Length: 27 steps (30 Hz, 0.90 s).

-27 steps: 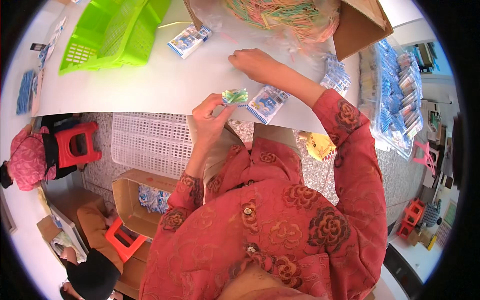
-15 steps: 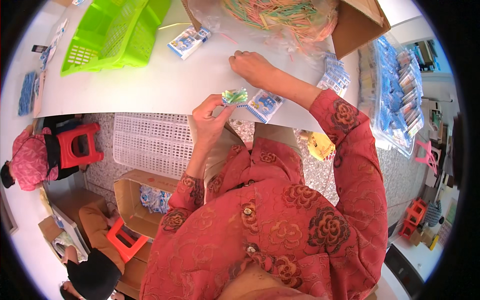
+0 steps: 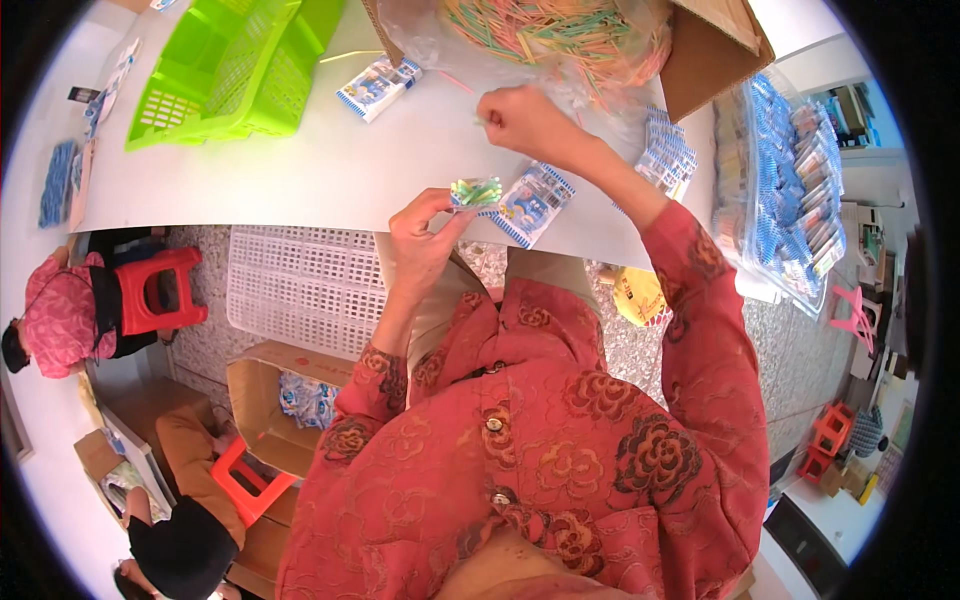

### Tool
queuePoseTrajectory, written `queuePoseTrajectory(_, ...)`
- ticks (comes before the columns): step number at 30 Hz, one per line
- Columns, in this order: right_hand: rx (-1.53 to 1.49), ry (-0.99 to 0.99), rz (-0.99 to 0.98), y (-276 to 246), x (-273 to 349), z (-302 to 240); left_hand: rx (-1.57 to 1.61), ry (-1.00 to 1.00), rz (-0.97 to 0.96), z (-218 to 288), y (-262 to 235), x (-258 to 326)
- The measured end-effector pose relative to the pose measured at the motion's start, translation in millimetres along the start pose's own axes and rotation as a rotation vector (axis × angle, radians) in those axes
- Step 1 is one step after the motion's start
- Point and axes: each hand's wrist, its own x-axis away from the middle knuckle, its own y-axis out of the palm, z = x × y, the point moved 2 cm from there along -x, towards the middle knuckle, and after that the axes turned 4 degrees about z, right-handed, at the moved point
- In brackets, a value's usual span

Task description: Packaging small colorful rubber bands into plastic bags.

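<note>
My left hand pinches a small open plastic packet near the table's front edge. The ends of short green and yellow sticks show in the packet's mouth. Just right of it lies a flat blue-and-white printed packet. Above the table, farther away, is my right hand, its fingers curled together. A pale speck shows at those fingertips, too small to name. Beyond this hand, a heap of thin pink, green and orange sticks lies in a clear plastic bag inside a cardboard box.
A green basket stands at the far left of the white table. Another packet lies beside it. Stacked packets and a clear bin of packets are to the right. Two people sit at the left.
My right hand has moved right and a little farther away, its fingers curled tighter. My left hand stays nearly in place with the packet.
</note>
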Motion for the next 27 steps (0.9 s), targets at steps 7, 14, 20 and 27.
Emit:
queuePoseTrajectory(7,-0.984,0.312,0.196,-94.2,37.7,-58.4,-0.018,-0.01,-0.039,0.6,6.0,-2.0)
queuePoseTrajectory(14,-0.864,0.257,0.102,-92.0,48.3,-78.4,0.005,-0.004,-0.053,9.1,9.8,-3.3)
queuePoseTrajectory(20,-0.774,0.176,0.184,-75.6,50.8,-74.9,-0.012,0.042,-0.041,17.8,12.2,-6.5)
queuePoseTrajectory(27,-0.878,0.217,0.125,-87.5,53.4,-70.5,0.024,0.037,-0.042,22.3,12.5,-14.0)
